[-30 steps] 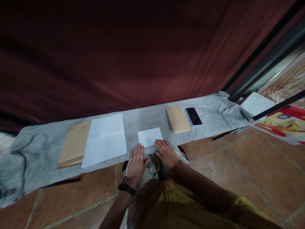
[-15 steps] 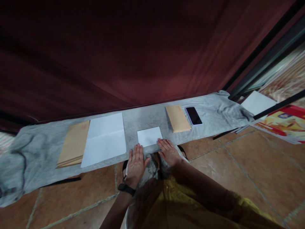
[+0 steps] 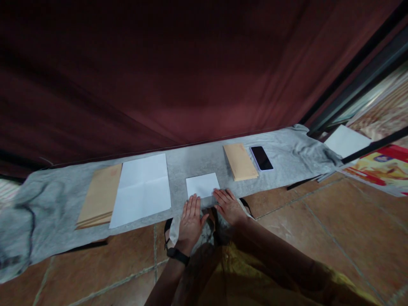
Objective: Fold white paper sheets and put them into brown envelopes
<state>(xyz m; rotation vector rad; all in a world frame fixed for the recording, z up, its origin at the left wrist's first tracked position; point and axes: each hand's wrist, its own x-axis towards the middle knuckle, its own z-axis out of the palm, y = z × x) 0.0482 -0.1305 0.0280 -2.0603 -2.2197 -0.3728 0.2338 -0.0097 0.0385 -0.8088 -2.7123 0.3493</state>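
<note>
A small folded white paper lies on a grey cloth spread along the floor. My left hand rests flat just below the paper's near left corner, fingers stretched out, a black watch on the wrist. My right hand lies flat with its fingertips touching the paper's near right edge. Neither hand holds anything.
On the cloth, a large creased white sheet and a stack of brown envelopes lie to the left. Another brown envelope and a black phone lie to the right. A dark red curtain hangs behind. Tiled floor surrounds.
My left hand has shifted a little to the right, closer to the small paper. The view has dropped slightly; the papers have not moved.
</note>
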